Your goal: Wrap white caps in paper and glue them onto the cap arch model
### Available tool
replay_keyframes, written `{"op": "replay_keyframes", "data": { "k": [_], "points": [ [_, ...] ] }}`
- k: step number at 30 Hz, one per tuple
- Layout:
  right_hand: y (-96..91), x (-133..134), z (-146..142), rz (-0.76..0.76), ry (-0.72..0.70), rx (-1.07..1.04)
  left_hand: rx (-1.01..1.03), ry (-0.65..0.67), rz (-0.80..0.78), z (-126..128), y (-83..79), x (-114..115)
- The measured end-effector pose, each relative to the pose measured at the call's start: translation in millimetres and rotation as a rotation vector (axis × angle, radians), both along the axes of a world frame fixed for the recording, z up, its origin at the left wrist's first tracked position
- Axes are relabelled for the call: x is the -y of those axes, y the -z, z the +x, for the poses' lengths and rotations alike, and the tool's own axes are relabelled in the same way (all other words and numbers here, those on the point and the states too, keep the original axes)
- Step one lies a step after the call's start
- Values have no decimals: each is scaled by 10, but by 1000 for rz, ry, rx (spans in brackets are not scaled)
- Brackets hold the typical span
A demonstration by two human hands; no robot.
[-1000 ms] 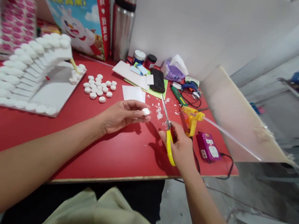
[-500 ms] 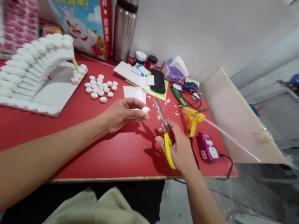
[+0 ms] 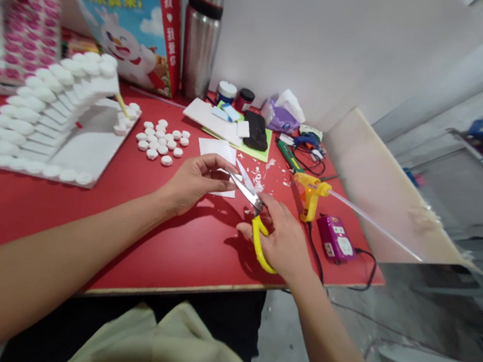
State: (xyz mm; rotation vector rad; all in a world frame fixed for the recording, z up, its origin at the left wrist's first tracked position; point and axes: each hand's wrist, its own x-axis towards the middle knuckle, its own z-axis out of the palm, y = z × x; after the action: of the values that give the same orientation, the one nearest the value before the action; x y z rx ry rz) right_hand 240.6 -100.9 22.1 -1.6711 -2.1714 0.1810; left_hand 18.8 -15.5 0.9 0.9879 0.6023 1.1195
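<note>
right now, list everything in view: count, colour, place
scissors: 1, yellow handles, in right hand
held piece: 1, white, in left hand
paper: 1, white, beyond left hand
loose pieces: about 20, white, left of paper
stepped model: 1, white, left
patterned model: 1, pink and white, far left
package: 1, mostly blue, back left
flask: 1, silver, beside package
jars: 2, blue and dark, beside flask
stacked sheets: several, white and green, back
flat object: 1, black, on sheets
scraps: many, white, beyond scissors
tissue pack: 1, purple, back
glue gun: 1, yellow, right
tool: 1, green, behind glue gun
power box: 1, magenta, right
board: 1, cream, far right
table: 1, red, underneath
left hand: 1, bare, centre
right hand: 1, bare, on scissors
</note>
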Motion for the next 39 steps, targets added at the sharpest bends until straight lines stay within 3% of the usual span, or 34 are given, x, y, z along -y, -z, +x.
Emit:
{"op": "replay_keyframes", "data": {
  "k": [18, 32, 39],
  "points": [
    [69, -9, 12, 140, -45, -17, 42, -21, -61, 19, -23, -11],
    [28, 3, -6, 94, -41, -74, 84, -25, -147, 34, -45, -5],
    [14, 3, -9, -8, 122, -250, 162, 120, -264, -12, -59, -24]
  ]
}}
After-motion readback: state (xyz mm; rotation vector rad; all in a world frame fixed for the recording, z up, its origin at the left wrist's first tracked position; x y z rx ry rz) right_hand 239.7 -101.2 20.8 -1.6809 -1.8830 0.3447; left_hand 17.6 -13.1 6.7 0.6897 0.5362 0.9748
